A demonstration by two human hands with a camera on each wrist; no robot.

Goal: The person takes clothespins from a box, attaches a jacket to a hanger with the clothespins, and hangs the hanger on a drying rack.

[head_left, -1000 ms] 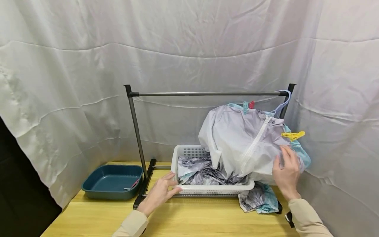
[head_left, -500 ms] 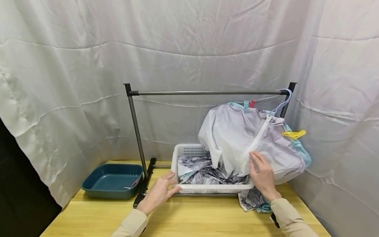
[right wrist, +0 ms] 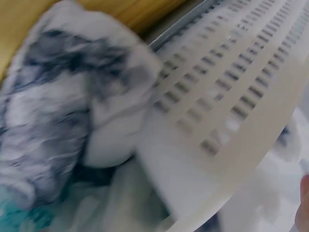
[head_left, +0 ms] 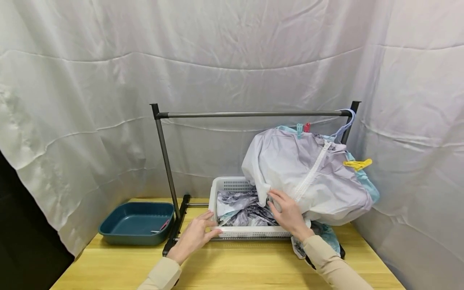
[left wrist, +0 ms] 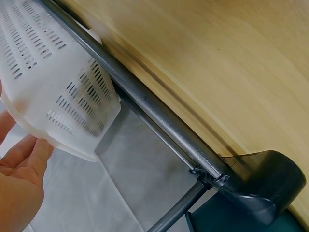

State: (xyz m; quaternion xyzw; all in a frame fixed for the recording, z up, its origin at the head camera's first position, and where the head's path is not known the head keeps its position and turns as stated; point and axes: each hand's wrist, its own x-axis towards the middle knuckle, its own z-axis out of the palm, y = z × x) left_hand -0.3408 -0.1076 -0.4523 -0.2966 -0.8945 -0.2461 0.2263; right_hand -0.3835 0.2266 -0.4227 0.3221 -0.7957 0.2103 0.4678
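Observation:
My left hand (head_left: 195, 234) rests at the front-left corner of the white perforated basket (head_left: 253, 231), its fingertips touching the rim (left wrist: 67, 149). Patterned grey and white clothes (head_left: 241, 207) lie crumpled in the basket. Over its right part hangs a pale lilac-to-white zipped jacket (head_left: 286, 161), on a light blue hanger (head_left: 342, 129) hooked at the rail's right end. My right hand (head_left: 289, 213) is over the basket's front right, fingers by the jacket's lower left hem; whether they touch it is unclear. Only a fingertip (right wrist: 303, 205) shows in the blurred right wrist view.
Blue (head_left: 299, 131), red (head_left: 307, 127) and yellow (head_left: 358, 164) clothespins are on the hung clothes. The grey metal rack (head_left: 253, 114) frames the basket. A dark teal tray (head_left: 127, 235) stands left. Patterned cloth (head_left: 328, 235) spills out under the jacket at right.
My right hand has swept left, from the jacket's right side across its front to the lower left hem. The left hand has stayed at the basket corner.

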